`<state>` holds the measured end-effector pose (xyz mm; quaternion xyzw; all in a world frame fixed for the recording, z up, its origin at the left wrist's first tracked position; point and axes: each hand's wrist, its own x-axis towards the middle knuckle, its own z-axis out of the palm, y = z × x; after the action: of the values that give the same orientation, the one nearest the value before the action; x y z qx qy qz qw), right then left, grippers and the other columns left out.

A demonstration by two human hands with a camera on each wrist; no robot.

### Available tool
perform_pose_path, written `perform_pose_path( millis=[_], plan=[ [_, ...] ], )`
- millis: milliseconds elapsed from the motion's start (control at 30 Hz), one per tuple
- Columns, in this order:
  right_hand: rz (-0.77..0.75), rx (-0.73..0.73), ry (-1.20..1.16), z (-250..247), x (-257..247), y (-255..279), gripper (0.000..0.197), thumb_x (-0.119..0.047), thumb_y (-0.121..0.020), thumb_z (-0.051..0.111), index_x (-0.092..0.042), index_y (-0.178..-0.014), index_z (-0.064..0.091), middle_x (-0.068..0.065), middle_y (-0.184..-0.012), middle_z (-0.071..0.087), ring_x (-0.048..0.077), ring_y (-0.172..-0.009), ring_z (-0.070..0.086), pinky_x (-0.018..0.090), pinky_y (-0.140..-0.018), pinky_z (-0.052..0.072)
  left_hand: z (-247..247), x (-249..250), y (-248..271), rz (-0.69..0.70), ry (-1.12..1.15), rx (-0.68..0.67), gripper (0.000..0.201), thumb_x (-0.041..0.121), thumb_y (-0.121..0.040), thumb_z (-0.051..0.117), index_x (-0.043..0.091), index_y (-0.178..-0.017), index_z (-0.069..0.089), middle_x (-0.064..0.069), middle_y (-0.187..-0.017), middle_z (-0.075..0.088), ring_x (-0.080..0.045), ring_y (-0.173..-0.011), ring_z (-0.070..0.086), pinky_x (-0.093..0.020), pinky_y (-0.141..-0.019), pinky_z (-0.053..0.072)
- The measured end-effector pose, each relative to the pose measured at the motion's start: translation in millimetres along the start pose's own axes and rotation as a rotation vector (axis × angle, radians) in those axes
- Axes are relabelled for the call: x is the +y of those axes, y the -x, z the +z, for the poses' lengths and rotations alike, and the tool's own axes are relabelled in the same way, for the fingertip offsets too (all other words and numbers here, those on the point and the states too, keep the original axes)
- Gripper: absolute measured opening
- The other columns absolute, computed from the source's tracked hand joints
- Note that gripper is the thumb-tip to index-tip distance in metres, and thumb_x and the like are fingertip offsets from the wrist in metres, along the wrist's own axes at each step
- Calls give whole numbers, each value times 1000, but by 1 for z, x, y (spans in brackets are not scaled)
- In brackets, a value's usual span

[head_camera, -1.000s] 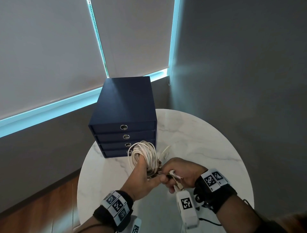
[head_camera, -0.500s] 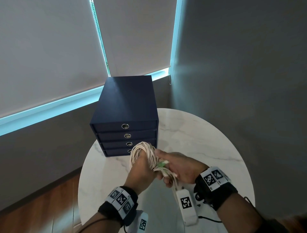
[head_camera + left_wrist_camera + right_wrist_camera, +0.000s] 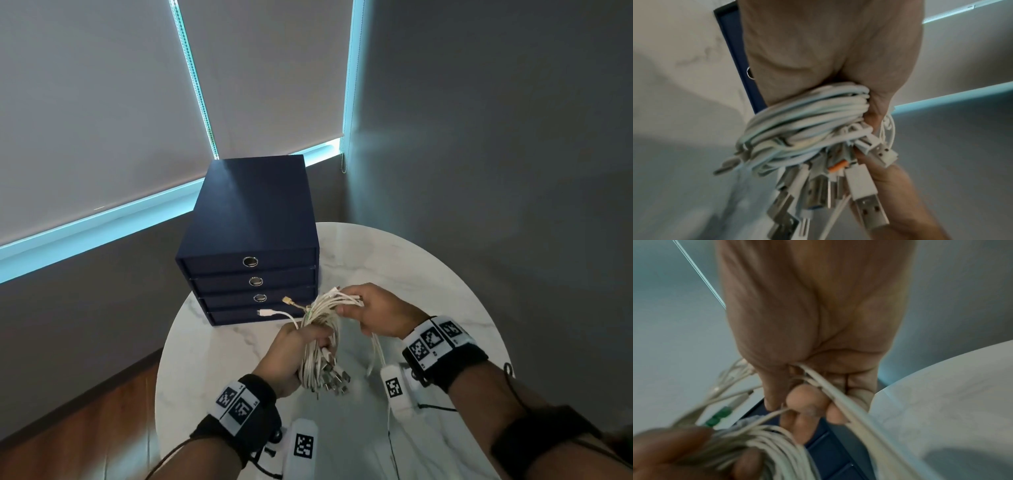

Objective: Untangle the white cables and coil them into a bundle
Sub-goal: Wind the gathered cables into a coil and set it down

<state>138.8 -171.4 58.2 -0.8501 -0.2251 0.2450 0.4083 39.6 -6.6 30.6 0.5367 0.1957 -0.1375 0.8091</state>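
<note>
A bundle of white cables (image 3: 320, 337) hangs above the round marble table (image 3: 428, 281). My left hand (image 3: 294, 346) grips the coil around its middle; several USB plugs (image 3: 865, 203) dangle below the fist (image 3: 818, 65). My right hand (image 3: 373, 311) pinches the upper strands of the same cables (image 3: 830, 386) just to the right, and a loose strand drops from it toward the table. Two plug ends (image 3: 270, 311) stick out to the left toward the drawer box.
A dark blue box with several drawers (image 3: 250, 246) stands at the table's back left, close behind the cables. Grey blinds and a grey wall lie beyond. Wooden floor (image 3: 85, 421) shows left of the table. White tagged wrist devices (image 3: 394, 389) hang below both wrists.
The coil has slid off my left hand's fingers into its fist, hanging lower. My right hand has risen and moved right, pulling strands up. Plug ends now stick out left.
</note>
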Motion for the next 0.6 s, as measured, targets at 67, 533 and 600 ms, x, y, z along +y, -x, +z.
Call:
perform_pose_path(
  millis=[67, 533, 600],
  plan=[
    [-9, -28, 1, -4, 2, -2, 21, -32, -95, 60, -18, -83, 68, -2, -63, 64, 7, -45, 49, 25, -54, 42, 4, 5, 3, -46, 51, -36, 12, 6, -92, 60, -2, -87, 67, -15, -68, 59, -24, -52, 57, -29, -54, 47],
    [48, 107, -416, -10, 17, -26, 45, -36, -88, 70, -20, -47, 58, 2, -49, 35, 15, -42, 33, 27, -51, 39, 1, 25, 3, -239, 424, -364, 24, 17, -75, 74, 0, -86, 62, 3, -53, 48, -12, -47, 53, -27, -51, 49],
    [56, -168, -672, -23, 26, -22, 33, -36, -86, 72, -22, -58, 62, -4, -49, 33, 10, -40, 30, 24, -46, 37, -4, 29, 5, -227, 457, -423, 23, 16, -78, 72, -1, -89, 61, 4, -53, 50, -12, -49, 56, -27, -52, 49]
  ],
)
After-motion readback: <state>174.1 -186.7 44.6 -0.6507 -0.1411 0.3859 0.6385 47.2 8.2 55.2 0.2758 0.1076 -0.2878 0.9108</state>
